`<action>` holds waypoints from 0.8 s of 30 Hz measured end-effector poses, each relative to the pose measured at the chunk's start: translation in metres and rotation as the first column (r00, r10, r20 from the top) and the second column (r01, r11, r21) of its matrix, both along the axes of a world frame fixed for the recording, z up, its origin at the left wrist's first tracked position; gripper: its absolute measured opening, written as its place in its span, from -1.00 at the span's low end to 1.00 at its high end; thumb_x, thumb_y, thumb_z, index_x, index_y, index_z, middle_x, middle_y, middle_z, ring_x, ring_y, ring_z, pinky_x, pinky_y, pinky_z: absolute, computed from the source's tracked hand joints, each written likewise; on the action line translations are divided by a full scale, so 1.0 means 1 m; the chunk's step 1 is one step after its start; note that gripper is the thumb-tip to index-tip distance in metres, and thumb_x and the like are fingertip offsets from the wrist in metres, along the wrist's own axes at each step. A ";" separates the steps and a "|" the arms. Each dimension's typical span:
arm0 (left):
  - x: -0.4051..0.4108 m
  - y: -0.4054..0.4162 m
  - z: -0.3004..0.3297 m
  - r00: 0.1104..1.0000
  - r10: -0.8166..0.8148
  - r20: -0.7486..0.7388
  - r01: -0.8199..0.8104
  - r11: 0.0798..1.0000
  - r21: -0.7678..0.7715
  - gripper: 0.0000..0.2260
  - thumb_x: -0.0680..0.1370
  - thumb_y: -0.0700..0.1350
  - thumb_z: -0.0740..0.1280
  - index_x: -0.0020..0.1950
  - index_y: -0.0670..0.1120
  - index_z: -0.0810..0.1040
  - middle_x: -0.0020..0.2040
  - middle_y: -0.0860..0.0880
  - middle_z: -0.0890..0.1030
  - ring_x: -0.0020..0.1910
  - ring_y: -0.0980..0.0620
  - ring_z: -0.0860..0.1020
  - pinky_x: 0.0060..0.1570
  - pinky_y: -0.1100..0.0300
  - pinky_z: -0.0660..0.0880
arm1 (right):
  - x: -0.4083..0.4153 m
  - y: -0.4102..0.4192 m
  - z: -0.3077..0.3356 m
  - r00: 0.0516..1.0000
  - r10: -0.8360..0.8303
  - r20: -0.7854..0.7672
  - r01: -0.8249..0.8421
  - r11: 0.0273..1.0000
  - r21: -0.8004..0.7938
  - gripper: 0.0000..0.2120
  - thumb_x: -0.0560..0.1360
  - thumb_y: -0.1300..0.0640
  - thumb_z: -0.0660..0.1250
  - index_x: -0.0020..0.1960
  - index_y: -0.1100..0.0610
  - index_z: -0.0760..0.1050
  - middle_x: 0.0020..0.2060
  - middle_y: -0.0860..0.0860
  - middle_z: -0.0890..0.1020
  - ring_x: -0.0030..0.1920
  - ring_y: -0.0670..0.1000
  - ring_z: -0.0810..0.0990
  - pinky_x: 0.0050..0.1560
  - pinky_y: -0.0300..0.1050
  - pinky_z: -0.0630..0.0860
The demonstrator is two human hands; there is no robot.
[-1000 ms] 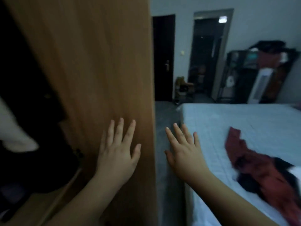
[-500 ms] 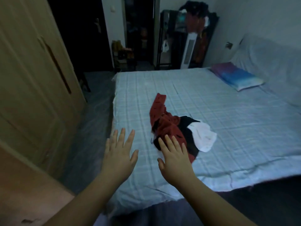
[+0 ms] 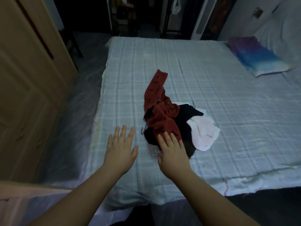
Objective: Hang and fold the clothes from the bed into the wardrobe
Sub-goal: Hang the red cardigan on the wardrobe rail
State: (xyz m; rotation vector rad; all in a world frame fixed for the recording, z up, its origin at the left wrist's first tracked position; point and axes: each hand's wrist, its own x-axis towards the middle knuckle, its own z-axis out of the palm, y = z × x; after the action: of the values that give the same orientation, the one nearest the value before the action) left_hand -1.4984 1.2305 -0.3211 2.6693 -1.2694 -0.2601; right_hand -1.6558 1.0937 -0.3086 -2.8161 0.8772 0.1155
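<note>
A small pile of clothes lies in the middle of the bed (image 3: pixel 228 98): a dark red patterned garment (image 3: pixel 160 105) on top, a black garment (image 3: pixel 187 121) under it and a white one (image 3: pixel 204 135) at the right. My right hand (image 3: pixel 172 152) is open, palm down, with its fingertips over the near edge of the red and black pieces. My left hand (image 3: pixel 121 149) is open too, fingers spread, over bare sheet just left of the pile. Neither hand holds anything. The wooden wardrobe (image 3: pixel 27 82) stands at the left.
A blue and purple pillow (image 3: pixel 259 57) lies at the bed's far right. A grey floor strip (image 3: pixel 73 111) runs between wardrobe and bed. Beyond the bed are a dark doorway (image 3: pixel 130 13), a white tower fan (image 3: pixel 203 18) and a dark rack.
The view swung from the wardrobe door to the bed. Both open hands came forward over the bed, and my right hand reached the near edge of the clothes pile.
</note>
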 end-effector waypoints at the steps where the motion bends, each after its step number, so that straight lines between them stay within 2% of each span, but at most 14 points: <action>1: 0.009 -0.013 -0.010 0.999 0.016 -0.033 -0.016 1.000 0.012 -0.37 0.63 0.18 0.06 0.63 0.04 -0.09 0.63 -0.13 -0.03 0.60 -0.17 -0.07 0.54 -0.16 0.00 | 0.015 -0.010 -0.007 0.999 0.038 -0.022 -0.037 0.999 0.017 -0.30 0.56 -0.03 0.23 0.62 0.03 0.03 0.61 0.07 0.08 0.60 0.14 -0.01 0.55 0.20 -0.01; 5: 0.044 -0.058 -0.043 0.992 0.061 -0.108 -0.054 0.996 0.066 -0.35 0.64 0.17 0.07 0.62 0.05 -0.18 0.63 -0.12 -0.10 0.60 -0.16 -0.12 0.54 -0.14 -0.05 | 0.071 -0.045 -0.037 0.974 0.211 -0.082 -0.202 0.974 0.099 -0.33 0.57 0.07 0.19 0.62 0.08 0.02 0.61 0.10 0.04 0.60 0.14 -0.05 0.57 0.12 -0.04; 8: 0.065 -0.079 -0.059 0.983 0.101 -0.151 -0.086 0.991 0.100 -0.35 0.64 0.17 0.07 0.62 0.05 -0.19 0.63 -0.11 -0.09 0.60 -0.15 -0.12 0.54 -0.14 -0.05 | 0.113 -0.075 -0.068 0.933 0.335 -0.130 -0.322 0.940 0.115 -0.34 0.51 0.19 0.22 0.58 0.17 0.15 0.57 0.16 0.16 0.58 0.18 0.06 0.56 0.09 0.05; 11: 0.076 -0.086 -0.075 0.968 0.174 -0.181 -0.158 0.982 0.099 -0.34 0.63 0.14 0.13 0.63 0.04 -0.14 0.63 -0.13 -0.05 0.60 -0.18 -0.08 0.54 -0.14 -0.02 | 0.154 -0.109 -0.104 0.892 0.401 -0.210 -0.390 0.916 0.093 -0.40 0.48 0.17 0.25 0.51 0.20 0.28 0.48 0.19 0.33 0.52 0.23 0.21 0.50 0.11 0.19; 14: 0.075 -0.086 -0.096 0.945 0.230 -0.232 -0.210 0.972 0.108 -0.33 0.62 0.09 0.17 0.63 0.02 -0.12 0.63 -0.15 -0.05 0.60 -0.19 -0.08 0.54 -0.14 -0.01 | 0.176 -0.145 -0.132 0.893 0.279 -0.354 -0.291 0.957 0.020 -0.55 0.51 0.12 0.21 0.39 0.12 0.38 0.33 0.10 0.45 0.37 0.17 0.35 0.30 0.07 0.32; 16: 0.069 -0.085 -0.107 0.916 0.272 -0.296 -0.250 0.962 0.110 -0.33 0.63 0.07 0.18 0.63 0.04 -0.11 0.63 -0.14 -0.06 0.60 -0.18 -0.10 0.54 -0.13 -0.01 | 0.175 -0.164 -0.142 0.854 0.182 -0.487 -0.225 0.974 -0.029 -0.60 0.54 0.12 0.19 0.37 0.10 0.38 0.29 0.08 0.44 0.29 0.16 0.38 0.21 0.08 0.34; 18: 0.061 -0.084 -0.115 0.877 0.314 -0.364 -0.285 0.949 0.134 -0.34 0.63 0.05 0.19 0.63 0.05 -0.11 0.63 -0.14 -0.05 0.60 -0.17 -0.11 0.54 -0.13 0.01 | 0.170 -0.176 -0.152 0.810 0.157 -0.565 -0.208 0.978 -0.026 -0.62 0.56 0.13 0.20 0.37 0.11 0.36 0.28 0.08 0.41 0.28 0.17 0.38 0.18 0.09 0.38; 22: 0.043 -0.091 -0.119 0.795 0.331 -0.509 -0.289 0.943 0.161 -0.38 0.65 -0.03 0.18 0.63 0.01 -0.07 0.62 -0.16 0.04 0.59 -0.17 -0.07 0.53 -0.07 0.03 | 0.166 -0.189 -0.161 0.830 0.221 -0.512 -0.212 0.974 0.078 -0.71 0.58 0.16 0.21 0.28 0.17 0.36 0.21 0.13 0.49 0.21 0.20 0.50 0.03 0.06 0.47; 24: 0.032 -0.100 -0.114 0.751 0.302 -0.588 -0.269 0.952 0.145 -0.41 0.65 -0.05 0.19 0.62 -0.04 0.01 0.57 -0.16 0.18 0.58 -0.17 0.04 0.51 -0.01 0.08 | 0.163 -0.194 -0.155 0.875 0.255 -0.412 -0.202 0.965 0.168 -0.77 0.61 0.07 0.19 0.21 0.16 0.35 0.13 0.16 0.55 0.13 0.23 0.56 -0.08 0.04 0.42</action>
State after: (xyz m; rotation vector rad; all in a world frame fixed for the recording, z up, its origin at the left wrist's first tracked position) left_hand -1.4664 1.1304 -0.4352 2.4433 -0.6454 -1.0153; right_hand -1.4927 0.8997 -0.4634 -2.8086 0.5755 0.8262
